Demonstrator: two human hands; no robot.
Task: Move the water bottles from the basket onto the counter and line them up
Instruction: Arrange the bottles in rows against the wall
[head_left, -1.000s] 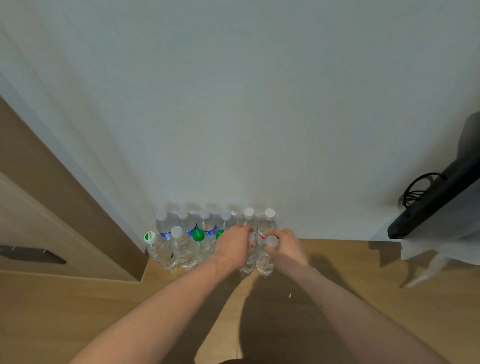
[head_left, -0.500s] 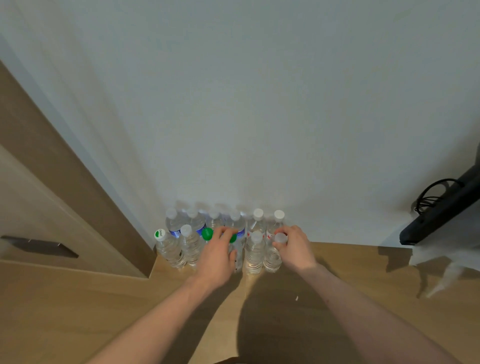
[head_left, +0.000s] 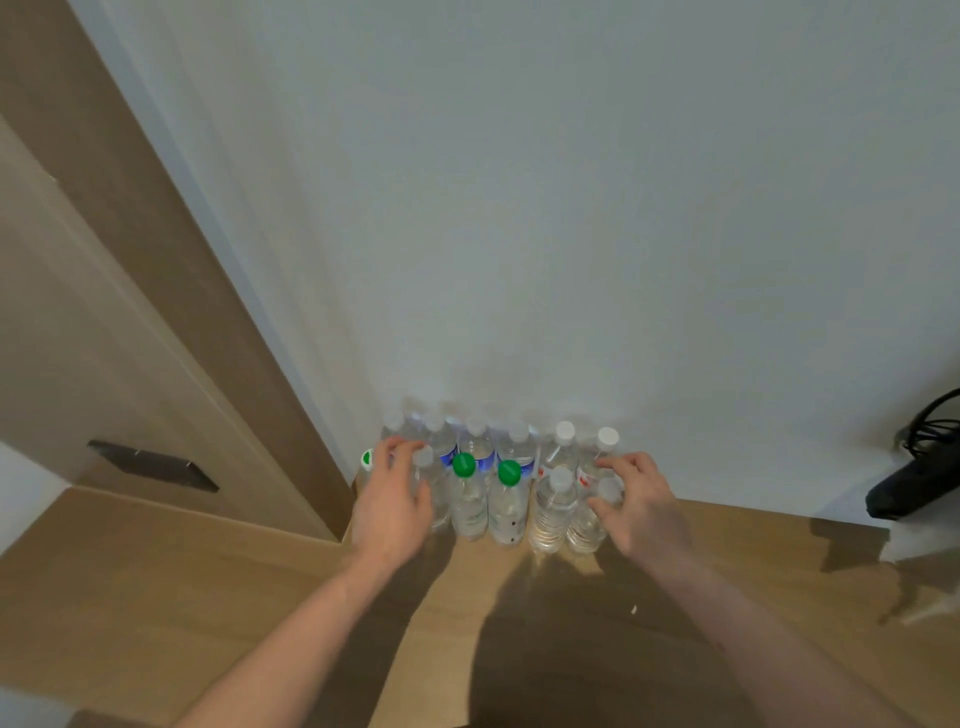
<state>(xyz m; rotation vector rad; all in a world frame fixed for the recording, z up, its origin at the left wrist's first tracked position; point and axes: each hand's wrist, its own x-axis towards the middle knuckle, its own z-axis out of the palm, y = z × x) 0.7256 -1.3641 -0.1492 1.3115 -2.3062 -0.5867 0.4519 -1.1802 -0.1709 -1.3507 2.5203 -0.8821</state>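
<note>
Several clear water bottles stand upright in two rows on the wooden counter (head_left: 519, 597), tight against the white wall. Two in the front row have green caps (head_left: 463, 464) (head_left: 509, 472); the front right ones have white caps (head_left: 560, 478). Blue labels show on the back row (head_left: 480, 457). My left hand (head_left: 392, 501) rests against the left end of the rows, its fingers spread over the bottles there. At the right end my right hand (head_left: 641, 501) touches the last white-capped bottle (head_left: 587, 525) with spread fingers. No basket is in view.
A tall wooden cabinet side (head_left: 171, 270) with a dark recessed handle (head_left: 153, 465) rises directly left of the bottles. A black device with cables (head_left: 919, 478) hangs at the right edge. Bare counter lies in front and to the right.
Both hands have moved apart from the middle bottles to the two ends of the rows. The two green-capped bottles, earlier covered by my left hand, now show. The camera has come closer.
</note>
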